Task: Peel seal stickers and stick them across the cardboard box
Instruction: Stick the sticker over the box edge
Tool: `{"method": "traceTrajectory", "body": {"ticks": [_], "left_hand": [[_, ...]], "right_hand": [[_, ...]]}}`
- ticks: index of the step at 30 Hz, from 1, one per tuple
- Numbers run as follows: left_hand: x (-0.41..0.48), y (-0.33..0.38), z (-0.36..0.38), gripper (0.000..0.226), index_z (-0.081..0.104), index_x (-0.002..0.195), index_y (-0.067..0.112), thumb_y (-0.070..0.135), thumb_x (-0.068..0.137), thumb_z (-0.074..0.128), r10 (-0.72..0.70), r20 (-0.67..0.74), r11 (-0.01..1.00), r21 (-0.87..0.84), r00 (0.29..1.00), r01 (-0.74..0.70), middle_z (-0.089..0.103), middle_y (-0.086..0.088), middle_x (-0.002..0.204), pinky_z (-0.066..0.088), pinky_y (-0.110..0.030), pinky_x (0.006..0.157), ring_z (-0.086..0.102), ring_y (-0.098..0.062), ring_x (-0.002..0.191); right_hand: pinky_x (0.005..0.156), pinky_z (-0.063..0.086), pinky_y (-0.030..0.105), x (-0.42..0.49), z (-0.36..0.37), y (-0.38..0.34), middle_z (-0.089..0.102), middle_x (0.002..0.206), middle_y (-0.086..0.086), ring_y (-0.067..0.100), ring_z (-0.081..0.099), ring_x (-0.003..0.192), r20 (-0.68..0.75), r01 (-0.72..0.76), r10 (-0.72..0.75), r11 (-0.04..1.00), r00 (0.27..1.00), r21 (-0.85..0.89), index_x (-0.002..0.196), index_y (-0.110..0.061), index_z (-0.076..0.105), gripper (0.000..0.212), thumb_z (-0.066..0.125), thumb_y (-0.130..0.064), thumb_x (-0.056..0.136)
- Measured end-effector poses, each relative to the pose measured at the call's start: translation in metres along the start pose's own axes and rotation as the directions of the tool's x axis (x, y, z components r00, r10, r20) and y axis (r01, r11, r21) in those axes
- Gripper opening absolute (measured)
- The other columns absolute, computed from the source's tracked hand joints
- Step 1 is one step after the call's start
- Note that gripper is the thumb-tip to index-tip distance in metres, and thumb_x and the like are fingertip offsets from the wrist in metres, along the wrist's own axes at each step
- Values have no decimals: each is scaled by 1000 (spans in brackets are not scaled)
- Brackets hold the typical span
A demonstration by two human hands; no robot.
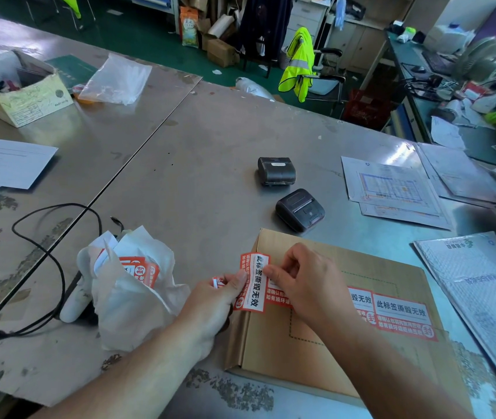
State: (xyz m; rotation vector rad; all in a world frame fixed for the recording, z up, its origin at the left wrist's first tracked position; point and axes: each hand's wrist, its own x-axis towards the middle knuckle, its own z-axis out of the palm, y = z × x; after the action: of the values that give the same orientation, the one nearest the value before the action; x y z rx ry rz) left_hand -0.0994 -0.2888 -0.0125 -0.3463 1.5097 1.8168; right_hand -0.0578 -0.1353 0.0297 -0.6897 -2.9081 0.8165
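The left grip and right grip pinch a seal sticker over the cardboard box (mid-peel, apparently); next, it needs pressing flat across.

Your left hand and right hand pinch a red-and-white seal sticker between them, over the left edge of a flat cardboard box on the metal worktop. More stuck stickers run across the lid. A crumpled white wrapper lies just left.
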Motion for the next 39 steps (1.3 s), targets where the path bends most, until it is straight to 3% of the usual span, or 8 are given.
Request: {"method": "traceTrajectory", "body": {"ticks": [3,10,16,21,26,31,35,39], "left_hand": [[0,-3,3,29,71,88,3,31,88,64,30,-13,997,-69,999,-31,74,-13,75,40,-13,39,61,-6,44],[7,-11,5,24,71,103,6,24,88,67,21,-9,983,-180,1000,-22,77,-18,91,53,-26,56,72,-20,71],[4,-6,8,22,68,108,3,17,91,66,5,-39,987,-158,999,-11,74,-17,86,41,-13,38,67,-10,50],[0,-5,8,27,70,97,4,30,91,65,14,-24,998,-54,1000,-15,72,-8,69,37,-12,34,58,-4,38],[-5,-8,11,53,76,97,6,56,84,63,-86,4,996,-34,996,86,78,-14,90,53,-20,50,76,-23,76],[16,1,18,59,75,96,9,65,76,66,-121,-60,992,30,991,123,78,-8,83,59,-26,65,75,-22,74],[36,11,24,54,73,97,12,63,81,64,-134,-89,990,36,987,138,78,-8,87,56,-24,58,74,-21,73],[43,3,21,60,72,90,12,70,79,59,-50,-136,983,170,989,73,78,-7,85,59,-38,83,75,-25,81]], "right_hand": [[53,33,18,-1,0,0,59,70,-12,4,52,61,0,0,0,1000,1000,-1,73,-26,52,33,70,-50,85],[55,35,23,0,3,1,59,70,-10,6,52,63,-22,-1,1,1000,1000,7,73,-25,53,33,72,-50,84],[52,31,22,-1,3,1,56,69,-10,4,50,62,-19,-7,7,1000,1000,10,74,-24,53,32,72,-48,85],[52,30,20,-1,3,-1,56,71,-10,4,49,63,-21,-4,4,1000,1000,-4,77,-22,56,30,70,-47,86],[53,30,20,-1,3,-1,55,70,-11,2,49,63,-25,3,-3,1000,1000,2,77,-24,55,29,70,-46,86],[53,30,20,-1,4,0,55,71,-11,3,49,64,-22,11,-11,1000,1000,0,78,-23,56,28,70,-46,86],[53,30,21,-1,4,1,56,71,-10,4,48,64,-21,4,-4,1000,1000,8,76,-24,55,29,71,-45,86],[53,33,22,2,4,-2,58,71,-8,7,51,65,-41,-29,28,999,999,-14,75,-22,54,34,69,-51,85]]}}
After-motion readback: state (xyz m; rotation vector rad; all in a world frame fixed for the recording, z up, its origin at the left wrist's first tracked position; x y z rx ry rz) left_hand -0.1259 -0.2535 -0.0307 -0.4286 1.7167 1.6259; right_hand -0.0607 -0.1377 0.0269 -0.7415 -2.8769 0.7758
